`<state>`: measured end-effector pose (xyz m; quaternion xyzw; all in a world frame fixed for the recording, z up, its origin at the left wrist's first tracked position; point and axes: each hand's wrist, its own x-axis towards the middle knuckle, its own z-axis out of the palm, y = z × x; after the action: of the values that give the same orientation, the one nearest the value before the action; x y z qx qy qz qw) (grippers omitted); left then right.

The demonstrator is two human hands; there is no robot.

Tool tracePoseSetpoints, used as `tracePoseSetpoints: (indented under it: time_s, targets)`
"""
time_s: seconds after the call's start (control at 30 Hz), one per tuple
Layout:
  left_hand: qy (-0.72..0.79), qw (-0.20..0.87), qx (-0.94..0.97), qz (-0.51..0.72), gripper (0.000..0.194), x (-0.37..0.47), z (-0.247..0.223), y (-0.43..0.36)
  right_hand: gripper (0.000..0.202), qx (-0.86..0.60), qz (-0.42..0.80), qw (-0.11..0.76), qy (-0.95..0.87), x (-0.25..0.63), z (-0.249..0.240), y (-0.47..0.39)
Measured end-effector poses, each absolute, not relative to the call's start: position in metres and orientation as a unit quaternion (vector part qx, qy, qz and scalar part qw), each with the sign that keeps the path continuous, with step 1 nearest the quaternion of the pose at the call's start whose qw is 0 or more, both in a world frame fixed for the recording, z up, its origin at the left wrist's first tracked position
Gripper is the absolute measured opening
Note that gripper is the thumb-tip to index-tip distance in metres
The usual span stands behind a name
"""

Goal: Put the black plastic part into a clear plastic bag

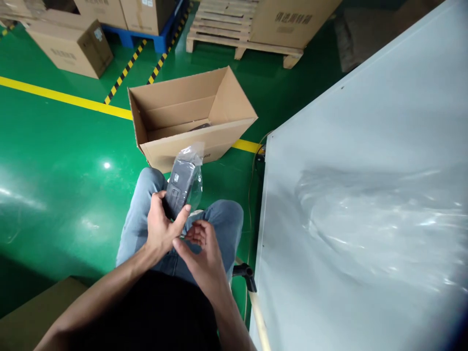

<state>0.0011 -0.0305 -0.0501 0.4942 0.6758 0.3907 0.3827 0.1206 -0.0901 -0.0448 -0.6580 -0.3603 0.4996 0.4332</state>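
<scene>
My left hand (163,226) grips a dark grey oblong device sealed in a clear plastic bag (184,181), held upright above my knees. My right hand (201,248) sits just below it with curled fingers touching the bag's lower end; whether it grips the plastic is unclear. An open cardboard box (234,105) stands on the green floor just beyond my knees, with something dark lying at its bottom.
A pale table (365,170) with a crumpled clear plastic sheet (383,219) fills the right side. Stacked cartons (73,46), a blue pallet (161,39) and a wooden pallet (237,41) stand at the back. Yellow floor lines cross behind the box. Another carton (32,317) is at lower left.
</scene>
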Motion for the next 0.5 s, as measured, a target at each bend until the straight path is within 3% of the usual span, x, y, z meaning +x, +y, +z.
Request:
tracePoseSetpoints:
  time_s: [0.2, 0.37, 0.5]
  targets:
    - [0.675, 0.393, 0.447, 0.435, 0.043, 0.002, -0.050, -0.023, 0.011, -0.609, 0.534, 0.402, -0.427, 0.118, -0.036, -0.092]
    - [0.682, 0.389, 0.430, 0.447, 0.044, -0.001, -0.049, -0.022, 0.003, -0.637, 0.504, 0.433, -0.391, 0.120, -0.034, -0.091]
    - [0.657, 0.447, 0.394, 0.463, 0.045, -0.012, -0.052, -0.011, 0.012, -0.635, 0.555, 0.447, -0.300, 0.138, -0.037, -0.091]
